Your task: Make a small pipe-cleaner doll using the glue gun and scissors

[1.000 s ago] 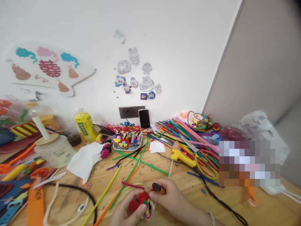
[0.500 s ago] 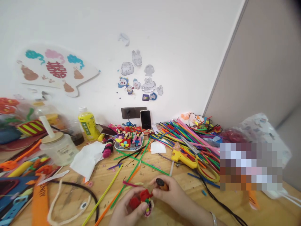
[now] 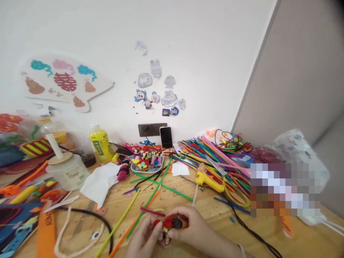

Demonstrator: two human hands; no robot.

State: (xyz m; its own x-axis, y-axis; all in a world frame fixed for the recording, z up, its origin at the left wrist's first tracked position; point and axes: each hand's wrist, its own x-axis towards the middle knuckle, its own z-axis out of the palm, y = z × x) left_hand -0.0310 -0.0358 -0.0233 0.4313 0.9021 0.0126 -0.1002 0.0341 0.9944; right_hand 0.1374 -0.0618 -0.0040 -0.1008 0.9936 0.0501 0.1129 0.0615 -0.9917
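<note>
My left hand [image 3: 147, 234] is closed around one side of a small red chenille-stem doll [image 3: 167, 229] with green, yellow and pink parts, low in the middle of the view. My right hand [image 3: 192, 229] meets it from the other side. Its fingers close on a stubby tool [image 3: 182, 222] with an orange-brown handle and a black end, held right against the doll. The tool's working end is hidden. A dark pink chenille stem [image 3: 152, 211] lies just beyond the fingers, touching or nearly touching them.
Similar finished dolls [image 3: 146, 157] sit in a white tray [image 3: 147, 171]. A yellow glue gun [image 3: 209, 182], yellow-handled scissors [image 3: 238, 195] and a heap of chenille stems [image 3: 199, 150] lie right. A jar [image 3: 71, 175], white tissue [image 3: 100, 182] and yellow-labelled bottle [image 3: 100, 145] stand or lie left.
The tool in my right hand has come down and left onto the doll, its black end turned towards me. Both hands are closer together, and the doll has turned.
</note>
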